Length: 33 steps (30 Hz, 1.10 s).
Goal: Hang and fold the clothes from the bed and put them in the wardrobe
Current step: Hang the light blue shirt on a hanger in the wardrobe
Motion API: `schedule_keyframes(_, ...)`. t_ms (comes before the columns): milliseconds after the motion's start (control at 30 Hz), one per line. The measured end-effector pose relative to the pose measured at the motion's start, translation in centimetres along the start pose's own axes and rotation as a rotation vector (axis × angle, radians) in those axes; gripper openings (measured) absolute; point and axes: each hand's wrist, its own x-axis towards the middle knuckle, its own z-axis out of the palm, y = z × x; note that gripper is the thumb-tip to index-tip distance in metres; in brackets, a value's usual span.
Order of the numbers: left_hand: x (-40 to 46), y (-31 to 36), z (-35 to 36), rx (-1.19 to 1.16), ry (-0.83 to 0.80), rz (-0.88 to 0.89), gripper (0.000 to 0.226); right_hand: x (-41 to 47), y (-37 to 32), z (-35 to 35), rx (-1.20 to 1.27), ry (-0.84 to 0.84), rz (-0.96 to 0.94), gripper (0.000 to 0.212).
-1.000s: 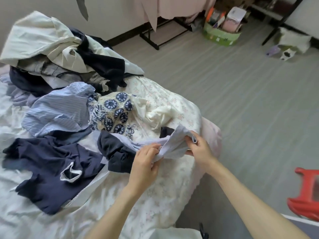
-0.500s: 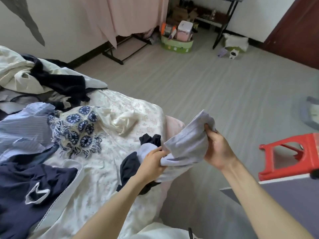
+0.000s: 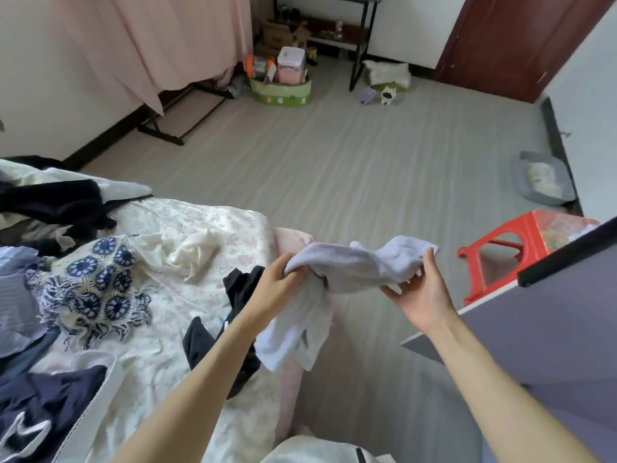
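Observation:
A pale lavender garment [image 3: 354, 269] hangs in the air past the corner of the bed [image 3: 213, 228]. My left hand [image 3: 277, 285] grips its left end, and loose cloth droops below that hand. My right hand [image 3: 417, 292] holds the right end, palm up, fingers curled over the edge. On the bed lie a black garment [image 3: 240, 289], a blue-and-white crocheted piece [image 3: 96, 289], a cream cloth [image 3: 193, 252], navy clothes [image 3: 43, 402] and a dark heap [image 3: 53, 202] at the far left.
A red plastic stool [image 3: 521, 248] stands on the grey floor to the right, beside a grey-purple panel [image 3: 547, 322] with a dark edge. A green box of items [image 3: 280, 90], a pink curtain [image 3: 157, 38], a black rack and a dark red door [image 3: 521, 38] are further off.
Both hands lifted the lavender garment off the bed and carried it right, beyond the bed corner. The hands have drawn apart, spreading the cloth. The view swung right toward the floor and stool.

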Motion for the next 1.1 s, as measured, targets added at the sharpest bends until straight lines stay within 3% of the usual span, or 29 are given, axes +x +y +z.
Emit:
schedule_keyframes(100,0.2,1.9,2.4,-0.308,-0.09,-0.161,0.023,-1.7,0.6,-1.2,-0.249,-0.184,0.143,0.044)
schedule_keyframes(200,0.4,1.9,5.3,-0.419,-0.11,-0.337,0.027,-3.5,2.1,-2.5,-0.402,-0.29,0.243,0.036)
schedule_keyframes(267,0.3,0.9,6.9,-0.422,-0.115,-0.422,0.03,-4.4,2.5,-3.1,-0.54,-0.147,0.132,0.028)
schedule_keyframes(333,0.3,-0.5,8.0,-0.345,-0.043,-0.476,0.022,-5.0,1.5,-4.0,-0.697,0.092,-0.096,0.019)
schedule_keyframes(400,0.2,-2.1,8.3,-0.088,0.033,-0.522,0.014,-5.5,-0.5,-5.8,-0.878,0.303,-0.316,0.02)
schedule_keyframes(467,0.0,-3.4,8.6,0.253,-0.059,-0.531,0.019,-6.4,-2.6,-8.0,-1.102,0.35,-0.394,0.018)
schedule_keyframes(567,-0.4,-3.2,11.1,0.579,-0.212,-0.351,0.043,-8.9,-5.0,-10.9,-1.397,0.164,-0.332,0.014)
schedule_keyframes(667,-0.9,-0.4,15.6,0.535,-0.446,0.045,0.076,-11.4,-6.1,-12.4,-1.587,-0.021,-0.344,0.021)
schedule_keyframes(733,-1.5,1.7,19.2,0.524,-0.68,0.307,0.081,-12.6,-6.9,-13.3,-1.62,-0.038,-0.356,0.024)
schedule_keyframes(800,-2.4,3.2,23.4,0.53,-0.866,0.461,0.074,-14.6,-8.1,-15.3,-1.517,0.01,-0.379,0.029)
schedule_keyframes(967,-4.3,3.8,32.5,0.408,-0.994,0.4,0.019,-20.4,-11.4,-21.7,-1.3,0.232,-0.433,0.035)
schedule_keyframes(1100,-7.2,5.1,40.1,0.306,-1.157,0.357,0.031,-25.5,-12.8,-27.5,-1.246,0.421,-0.449,0.04)
